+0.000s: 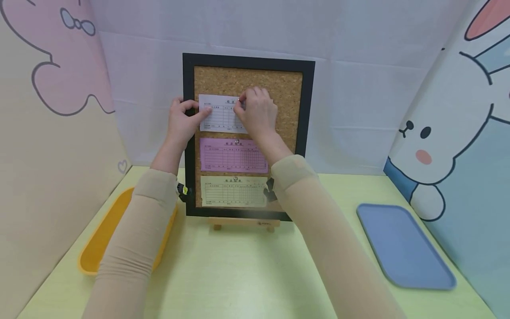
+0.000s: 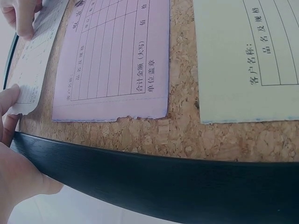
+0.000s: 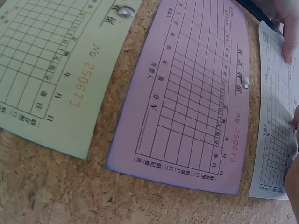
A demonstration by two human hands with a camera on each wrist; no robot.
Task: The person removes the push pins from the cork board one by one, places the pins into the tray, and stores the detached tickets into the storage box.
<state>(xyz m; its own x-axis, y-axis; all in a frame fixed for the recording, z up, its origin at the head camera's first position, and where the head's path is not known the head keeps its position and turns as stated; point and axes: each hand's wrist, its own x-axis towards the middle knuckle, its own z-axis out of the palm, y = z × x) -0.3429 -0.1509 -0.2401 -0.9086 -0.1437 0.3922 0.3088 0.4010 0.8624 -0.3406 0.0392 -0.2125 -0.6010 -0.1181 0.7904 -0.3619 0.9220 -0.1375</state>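
Note:
A framed cork board (image 1: 249,79) stands upright, with a white receipt slip (image 1: 217,117) against its upper part. My left hand (image 1: 183,122) grips the board's left edge, its thumb pressing the slip's left end. At the slip's top edge, my right hand (image 1: 259,110) pinches a small shiny pushpin (image 1: 239,100), mostly hidden by the fingers. Below hang a pink receipt slip (image 3: 187,102) and a pale yellow-green receipt slip (image 3: 51,60), each held by a silver pushpin at its top. The right wrist view shows the white slip bowing slightly off the cork.
A small wooden easel (image 1: 245,221) supports the board on the light green table (image 1: 239,274). To the left, a yellow tray (image 1: 119,221) lies partly behind the left sleeve. A blue tray (image 1: 406,248) lies at the right. Curtains with cartoon animals surround the table.

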